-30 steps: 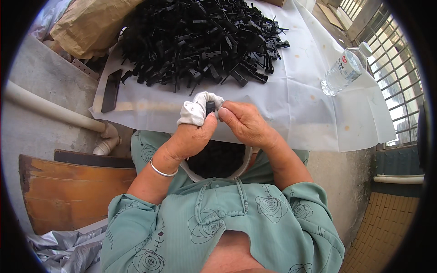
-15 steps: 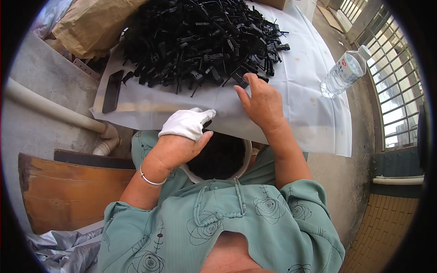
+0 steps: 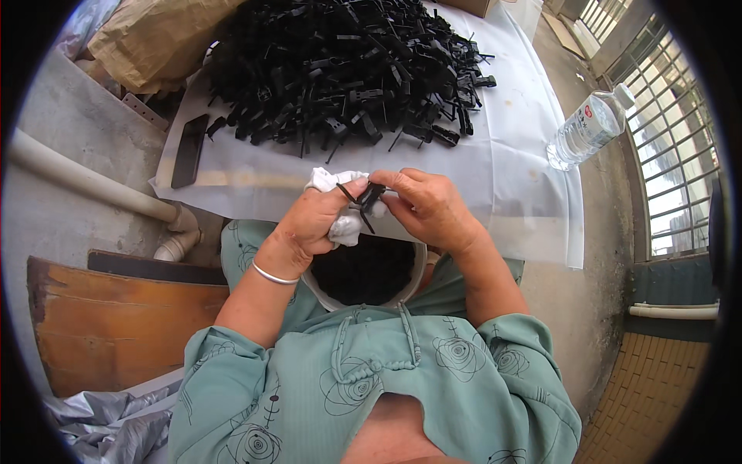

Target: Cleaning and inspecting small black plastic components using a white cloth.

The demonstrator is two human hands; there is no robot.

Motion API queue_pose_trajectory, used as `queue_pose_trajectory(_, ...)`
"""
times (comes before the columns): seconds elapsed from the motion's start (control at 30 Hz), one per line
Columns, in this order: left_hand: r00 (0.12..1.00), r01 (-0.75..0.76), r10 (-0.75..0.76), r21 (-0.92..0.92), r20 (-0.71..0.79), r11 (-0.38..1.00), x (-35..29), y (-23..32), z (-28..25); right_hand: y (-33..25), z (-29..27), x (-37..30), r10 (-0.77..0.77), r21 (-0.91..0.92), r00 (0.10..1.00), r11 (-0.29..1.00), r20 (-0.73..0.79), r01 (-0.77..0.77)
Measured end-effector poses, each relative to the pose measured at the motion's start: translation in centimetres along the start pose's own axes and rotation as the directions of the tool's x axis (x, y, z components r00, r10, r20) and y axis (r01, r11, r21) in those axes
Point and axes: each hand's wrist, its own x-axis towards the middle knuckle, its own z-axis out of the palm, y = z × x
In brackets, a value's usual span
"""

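Observation:
Both hands meet at the near edge of the covered table, fingers closed around a small black plastic part (image 3: pixel 372 199) with thin bars sticking out. My left hand (image 3: pixel 318 213) wears a white glove that leaves the thumb bare, and it grips the part from the left. My bare right hand (image 3: pixel 430 207) pinches the same part from the other side. Just beyond lies a large heap of similar black plastic parts (image 3: pixel 332 73). Below my hands, between the knees, a white bucket (image 3: pixel 418 282) holds a dark mass of black pieces.
A phone-like black slab (image 3: pixel 190 151) lies left of the heap. At the table's right edge stands a clear water bottle (image 3: pixel 589 127). Brown paper (image 3: pixel 154 48) sits at the far left. A pale pipe (image 3: pixel 93 182) and a wooden board (image 3: pixel 124 325) are on the left.
My right hand has drawn back from the heap toward the left hand. The left hand has turned, showing its bare thumb, and both now hold a black plastic part.

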Motion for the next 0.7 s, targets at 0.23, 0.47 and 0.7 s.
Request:
queue_pose_trajectory(0.23,0.864,-0.397,0.491,0.448,-0.112,0.801,0.1,-1.1,2.0,-2.2,0.8,0.2,0.163,0.211,0.972,0.969,-0.170,-0.125)
queue_pose_trajectory(0.47,0.789,-0.480,0.611,0.557,-0.063,0.678,0.4,-2.7,1.4,-3.2,0.5,0.6,-0.005,0.270,0.991,0.962,-0.136,0.042)
queue_pose_trajectory(0.7,0.915,-0.356,0.404,0.457,-0.009,0.815,-1.3,-1.6,2.4,-1.7,1.0,0.5,0.410,0.313,0.890,0.887,-0.201,-0.339)
